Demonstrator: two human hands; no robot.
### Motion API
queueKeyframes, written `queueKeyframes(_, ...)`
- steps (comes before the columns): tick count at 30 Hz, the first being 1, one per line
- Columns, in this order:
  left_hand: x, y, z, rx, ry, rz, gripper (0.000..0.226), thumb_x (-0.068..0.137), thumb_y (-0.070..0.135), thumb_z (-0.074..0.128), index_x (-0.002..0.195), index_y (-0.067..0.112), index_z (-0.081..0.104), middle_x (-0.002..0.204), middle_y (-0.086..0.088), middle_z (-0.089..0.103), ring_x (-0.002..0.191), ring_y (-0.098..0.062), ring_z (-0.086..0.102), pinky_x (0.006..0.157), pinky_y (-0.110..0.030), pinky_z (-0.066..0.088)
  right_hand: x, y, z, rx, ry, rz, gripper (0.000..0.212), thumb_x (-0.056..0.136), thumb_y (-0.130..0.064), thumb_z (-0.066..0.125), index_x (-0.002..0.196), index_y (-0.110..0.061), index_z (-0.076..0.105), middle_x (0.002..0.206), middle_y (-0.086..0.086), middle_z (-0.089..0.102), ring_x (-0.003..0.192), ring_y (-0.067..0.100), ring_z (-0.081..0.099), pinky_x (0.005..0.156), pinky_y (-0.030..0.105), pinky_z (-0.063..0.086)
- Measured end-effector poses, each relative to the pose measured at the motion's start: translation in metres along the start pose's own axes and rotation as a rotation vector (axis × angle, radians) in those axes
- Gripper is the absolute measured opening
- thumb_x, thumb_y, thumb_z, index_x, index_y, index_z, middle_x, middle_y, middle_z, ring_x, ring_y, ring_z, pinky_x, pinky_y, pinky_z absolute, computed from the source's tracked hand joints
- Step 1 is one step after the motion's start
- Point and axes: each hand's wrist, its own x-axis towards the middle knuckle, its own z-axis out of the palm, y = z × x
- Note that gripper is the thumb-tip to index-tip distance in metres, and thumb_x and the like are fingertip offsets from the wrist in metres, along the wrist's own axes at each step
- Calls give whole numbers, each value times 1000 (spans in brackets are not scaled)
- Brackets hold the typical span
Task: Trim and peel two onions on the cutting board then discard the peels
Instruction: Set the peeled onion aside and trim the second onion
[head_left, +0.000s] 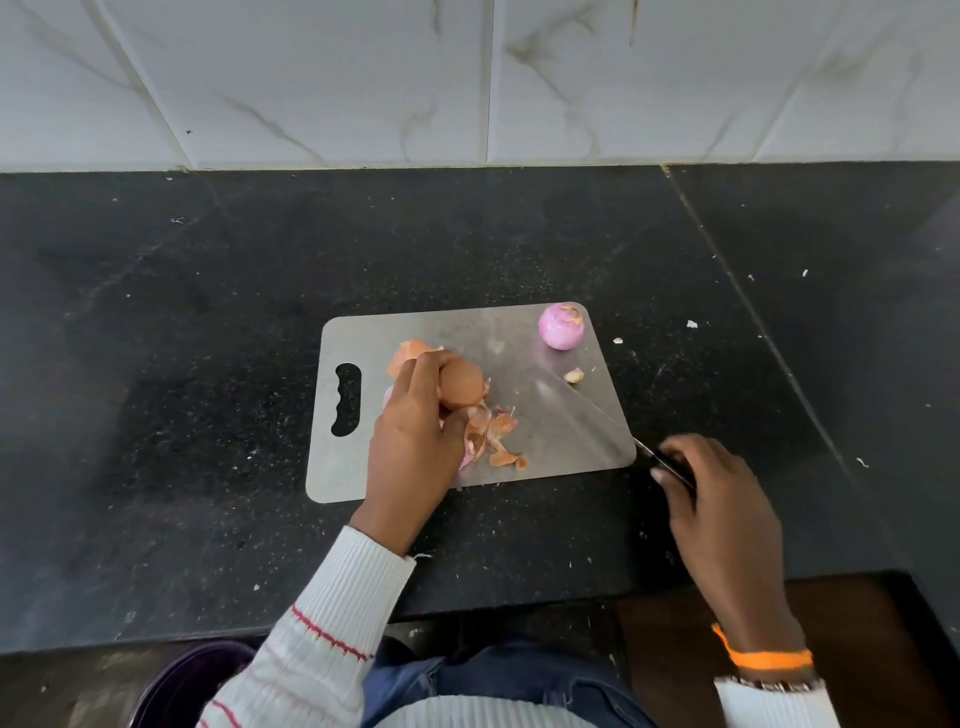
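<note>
L fingers (415, 374) round brown-skinned onion (462, 383)

We count 2 onions: peeled onion (561, 327) upper right of cutting board (519, 457), unpeeled onion (461, 383) frame centre. 1 board. 1 knife (597, 410), right of centre. 2 hands: left hand (415, 441), right hand (717, 499). Peel scraps (493, 431): we make out one loose cluster at centre, exact count unclear. 1 cut-off end piece (574, 375) right side of board. 1 purple bin (192, 686) lower left.

left hand (415, 431) gripping, right hand (711, 499) clasping
</note>
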Motion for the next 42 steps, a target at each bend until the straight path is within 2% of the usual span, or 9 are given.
queueKeyframes(5, 0, 3, 3, 2, -26, -6, 41, 79, 7, 66, 115, 20, 51, 115, 6, 55, 85, -19, 56, 71, -37, 51, -11, 10, 3, 74, 67, 134, 16, 86, -12, 61, 102, -13, 58, 97, 5, 60, 89, 25, 56, 66, 30, 40)
queueKeyframes(8, -2, 4, 5, 7, -44, -3, 41, 79, 8, 67, 114, 20, 51, 113, 6, 56, 85, -19, 56, 70, -38, 51, -8, 0, 9, 55, 74, 191, 15, 87, -13, 60, 102, -13, 58, 97, 6, 60, 89, 25, 56, 66, 30, 38)
queueKeyframes(12, -1, 4, 6, 14, -66, 6, 40, 77, 9, 69, 112, 21, 53, 110, 6, 57, 81, -18, 57, 68, -35, 50, -5, -22, 17, 63, 19, 117, 13, 86, -16, 61, 99, -14, 57, 95, 4, 59, 87, 26, 55, 62, 33, 41)
queueKeyframes(17, -1, 5, 5, 23, -83, -3, 41, 75, 10, 71, 110, 22, 55, 110, 6, 58, 77, -18, 58, 68, -34, 50, -6, -37, 24, 152, -26, 39, 13, 86, -13, 62, 98, -16, 57, 96, 1, 57, 88, 21, 55, 70, 41, 51)
queueKeyframes(23, 3, 0, 2, 27, -60, -3, 39, 74, 14, 74, 108, 21, 57, 106, 5, 59, 84, -22, 58, 71, -41, 52, 3, -40, 27, 151, 6, 67, 15, 86, -9, 62, 100, -11, 60, 97, 4, 54, 88, 21, 55, 71, 34, 49)
queueKeyframes(30, 9, -9, -3, 20, -11, 1, 44, 71, 9, 77, 109, 19, 58, 105, 2, 60, 94, -20, 55, 79, -32, 46, 16, -75, 49, 206, -91, -114, 13, 87, -13, 60, 100, -11, 59, 95, 3, 53, 86, 18, 55, 69, 30, 48)
queueKeyframes(35, 13, -14, -16, -33, 65, -43, 45, 73, 1, 73, 112, 17, 56, 112, 0, 58, 99, -17, 56, 83, -29, 47, 36, -80, 57, 227, -15, -63, 12, 86, -8, 60, 98, -8, 57, 96, 7, 53, 89, 20, 51, 74, 32, 44)
queueKeyframes(40, 13, -18, -22, -78, 91, -132, 50, 75, 1, 72, 117, 18, 49, 112, 6, 56, 103, -17, 57, 86, -30, 49, 42, -101, 73, 209, -91, -85, 12, 86, -14, 60, 96, -9, 55, 97, 8, 54, 87, 23, 53, 70, 31, 41)
queueKeyframes(42, 13, -19, -23, -87, 99, -147, 51, 75, -2, 70, 117, 18, 48, 111, 7, 56, 104, -16, 57, 85, -25, 48, 40, -114, 80, 223, -113, -123, 12, 85, -14, 60, 92, -7, 55, 95, 10, 54, 85, 26, 54, 68, 33, 40)
